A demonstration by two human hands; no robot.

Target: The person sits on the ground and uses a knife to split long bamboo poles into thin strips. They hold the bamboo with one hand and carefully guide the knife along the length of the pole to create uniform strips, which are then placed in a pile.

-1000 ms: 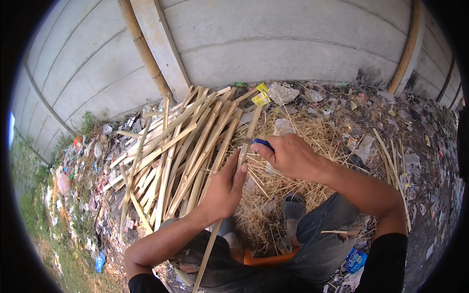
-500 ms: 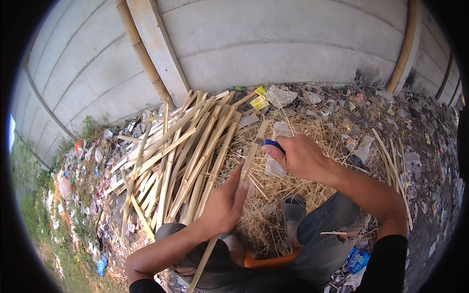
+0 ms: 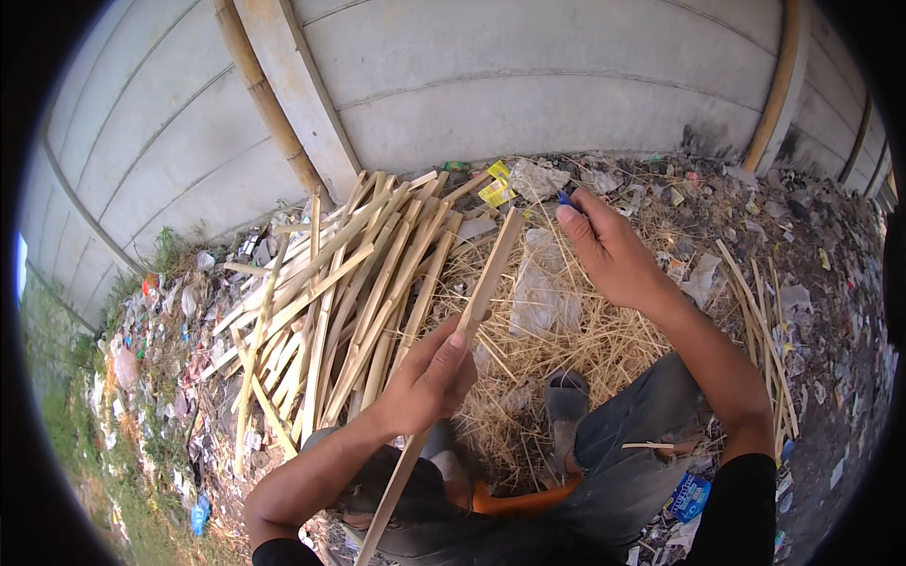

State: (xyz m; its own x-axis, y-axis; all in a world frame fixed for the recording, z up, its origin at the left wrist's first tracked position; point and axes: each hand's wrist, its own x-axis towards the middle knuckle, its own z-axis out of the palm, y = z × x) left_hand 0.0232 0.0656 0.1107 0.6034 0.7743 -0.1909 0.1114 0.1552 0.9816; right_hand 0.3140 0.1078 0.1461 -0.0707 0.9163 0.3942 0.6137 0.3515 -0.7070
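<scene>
My left hand is wrapped round a long, pale bamboo strip. The strip slants from beside my left leg up past the hand, its top end free. Up and to the right of it, my right hand is closed on a blue-handled knife. Only a bit of the blue handle shows at the fingers; its blade cannot be made out now. Knife and strip are apart. A large pile of split bamboo strips lies to the left of my hands.
Thin shavings cover the ground between and beyond my feet. A few narrow strips lie at the right. Litter surrounds the spot, with a yellow packet and a pale stone near the concrete wall. A blue packet lies by my right leg.
My right hand has lifted the knife off the strip and moved it up and right. My left hand's fingers, stretched along the strip before, now curl round it, and the strip's top has risen.
</scene>
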